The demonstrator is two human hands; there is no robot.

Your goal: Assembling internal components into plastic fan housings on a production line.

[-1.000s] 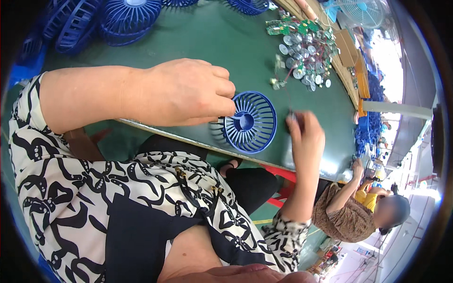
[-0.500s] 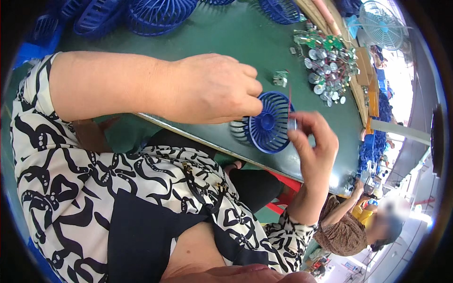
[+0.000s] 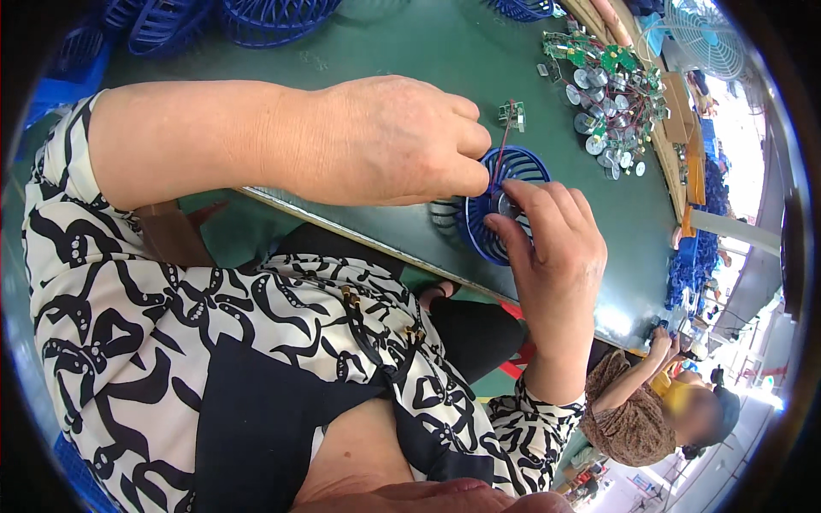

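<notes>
My left hand (image 3: 402,141) is closed at the left rim of a round blue slatted plastic guard (image 3: 526,158), its fingertips hidden from view. Between the thumb and fingers of my right hand (image 3: 556,231) is a small round silver motor (image 3: 506,207), held over the guard's hub. Thin red wires (image 3: 503,145) run up from the motor to a small green circuit board (image 3: 511,114), which lies on the table just beyond the guard.
A heap of silver motors with wired circuit boards (image 3: 607,111) lies at the table's right side, along a raised wooden edge (image 3: 663,167). Several blue slatted guards (image 3: 278,19) stand at the far left. A pale blue fan (image 3: 705,38) and a co-worker in brown (image 3: 629,415) are at the right.
My right hand has brought the motor left, from the guard's right rim to over its hub. My left hand and the guard have shifted slightly right and away from me.
</notes>
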